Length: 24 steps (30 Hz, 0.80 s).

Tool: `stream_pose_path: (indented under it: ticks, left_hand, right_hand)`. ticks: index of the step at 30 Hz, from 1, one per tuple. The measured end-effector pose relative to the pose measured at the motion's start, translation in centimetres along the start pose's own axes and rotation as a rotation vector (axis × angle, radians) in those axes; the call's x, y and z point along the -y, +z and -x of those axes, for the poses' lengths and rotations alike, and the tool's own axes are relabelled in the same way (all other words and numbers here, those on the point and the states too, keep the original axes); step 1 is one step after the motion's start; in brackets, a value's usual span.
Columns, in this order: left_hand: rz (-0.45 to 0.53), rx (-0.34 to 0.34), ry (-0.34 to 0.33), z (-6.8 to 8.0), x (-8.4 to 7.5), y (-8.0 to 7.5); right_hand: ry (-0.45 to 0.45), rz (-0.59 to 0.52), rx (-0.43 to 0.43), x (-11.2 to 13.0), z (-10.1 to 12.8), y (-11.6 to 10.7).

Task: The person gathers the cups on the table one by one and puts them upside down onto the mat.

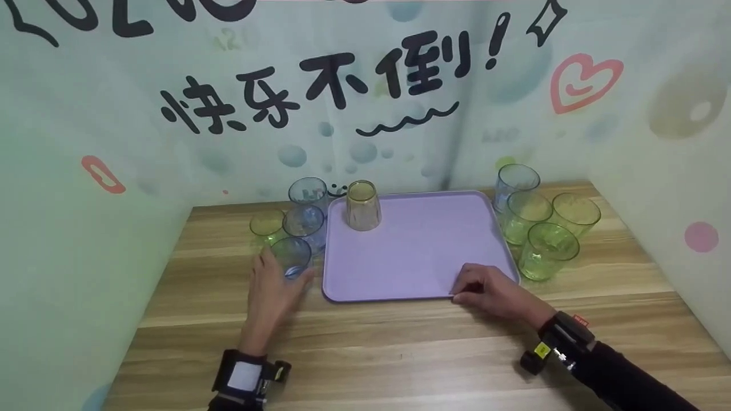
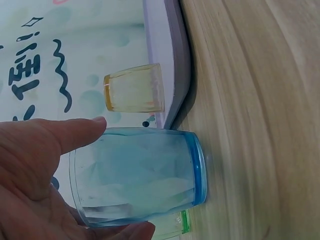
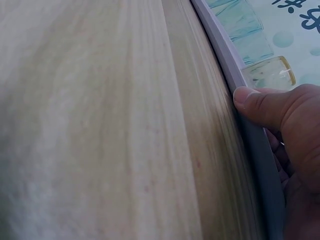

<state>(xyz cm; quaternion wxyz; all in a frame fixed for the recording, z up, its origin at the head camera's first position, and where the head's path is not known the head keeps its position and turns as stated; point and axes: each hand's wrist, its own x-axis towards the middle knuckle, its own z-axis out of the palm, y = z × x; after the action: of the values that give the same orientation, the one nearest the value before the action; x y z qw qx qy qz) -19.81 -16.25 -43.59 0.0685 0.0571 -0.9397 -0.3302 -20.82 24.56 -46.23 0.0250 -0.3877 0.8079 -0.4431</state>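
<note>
The left hand [image 1: 274, 297] holds a blue glass [image 1: 292, 256] upright, thumb on one side and fingers on the other, opened about as wide as the glass; whether its base touches the table [image 1: 365, 359] cannot be told. The right hand [image 1: 490, 290] pinches the near edge of the purple tray [image 1: 422, 251], toward its right corner, thumb against the rim. On the tray, near its far left corner, a yellow glass [image 1: 363, 208] stands upside down. More glasses [image 1: 549, 251] stand on both sides of the tray.
</note>
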Motion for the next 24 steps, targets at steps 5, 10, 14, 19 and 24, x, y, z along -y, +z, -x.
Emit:
stream_pose_path:
  ticks: [5, 10, 14, 19, 24]
  left_hand:
    - [0.004, -0.005, 0.024, 0.2, 0.0, -0.2]
    - [0.007, -0.060, 0.082, 0.3, -0.1, -0.6]
    - [0.005, -0.072, 0.092, 0.6, -0.5, -1.4]
    - [-0.003, -0.061, 0.086, 1.1, -1.4, -2.8]
    - [-0.015, -0.069, 0.097, 1.4, -2.3, -3.6]
  right_hand:
    - [-0.014, 0.001, -0.009, 0.0, 0.0, 0.0]
    - [-0.002, 0.017, -0.012, 0.0, 0.1, 0.1]
    - [0.008, 0.023, -0.012, 0.0, 0.1, 0.1]
    - [-0.002, 0.009, -0.016, -0.1, 0.1, 0.2]
    - [-0.012, 0.004, -0.017, -0.1, 0.0, 0.1]
